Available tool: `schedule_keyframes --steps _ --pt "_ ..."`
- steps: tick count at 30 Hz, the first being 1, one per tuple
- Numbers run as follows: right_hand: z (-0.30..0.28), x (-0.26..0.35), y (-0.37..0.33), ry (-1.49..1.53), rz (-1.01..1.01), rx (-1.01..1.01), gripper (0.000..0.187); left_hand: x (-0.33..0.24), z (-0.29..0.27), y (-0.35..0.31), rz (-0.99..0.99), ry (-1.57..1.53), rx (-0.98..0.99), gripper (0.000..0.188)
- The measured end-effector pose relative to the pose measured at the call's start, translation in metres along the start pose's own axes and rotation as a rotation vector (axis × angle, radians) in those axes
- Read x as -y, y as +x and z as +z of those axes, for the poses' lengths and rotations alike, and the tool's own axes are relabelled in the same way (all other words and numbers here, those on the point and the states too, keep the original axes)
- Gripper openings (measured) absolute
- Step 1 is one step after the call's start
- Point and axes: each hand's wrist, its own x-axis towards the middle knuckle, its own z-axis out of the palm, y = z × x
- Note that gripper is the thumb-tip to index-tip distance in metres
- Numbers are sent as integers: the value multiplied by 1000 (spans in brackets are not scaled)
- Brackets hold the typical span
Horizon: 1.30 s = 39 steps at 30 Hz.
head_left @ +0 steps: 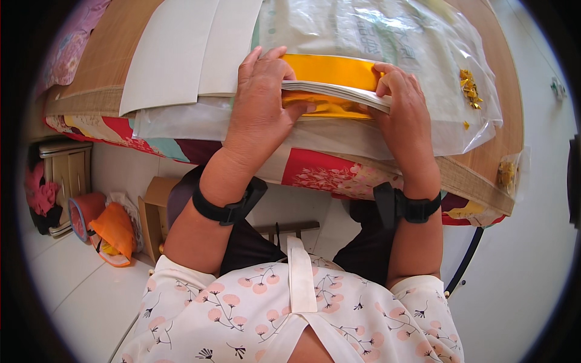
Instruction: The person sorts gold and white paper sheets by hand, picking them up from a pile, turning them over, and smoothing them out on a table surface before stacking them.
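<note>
A stack of gold foil paper [330, 69] with white edges is bent lengthwise between my hands, its shiny gold faces showing above and below the white layers. My left hand [260, 100] grips its left end, thumb underneath and fingers over the top. At the right end, the fingers and thumb of my right hand [402, 100] are closed round it; the thumb is partly hidden. Beneath lies a clear plastic bag [436, 130] over pale printed wrapping. Large white sheets [175, 54] lie to the left, close to my left hand.
Gold scraps [470, 89] lie on the plastic at the right. A patterned cloth [315, 172] hangs at the front edge of the mat-topped surface [505, 78]. On the floor at left are an orange bag [115, 233], a red bucket [86, 212] and a cardboard box [154, 209].
</note>
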Motion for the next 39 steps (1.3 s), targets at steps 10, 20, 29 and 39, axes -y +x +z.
schedule_keyframes --steps 10,20,29,39 --pt "2 -4 3 44 -11 -13 39 0 2 0 -19 35 -4 48" --pt "2 -5 5 79 -33 -32 39 -2 3 0 -7 27 -20 49" --pt "0 -5 5 77 -9 -34 40 -4 1 1 -31 13 -11 50" --pt "-5 7 4 66 1 -48 42 -1 2 -1 -16 21 -43 67"
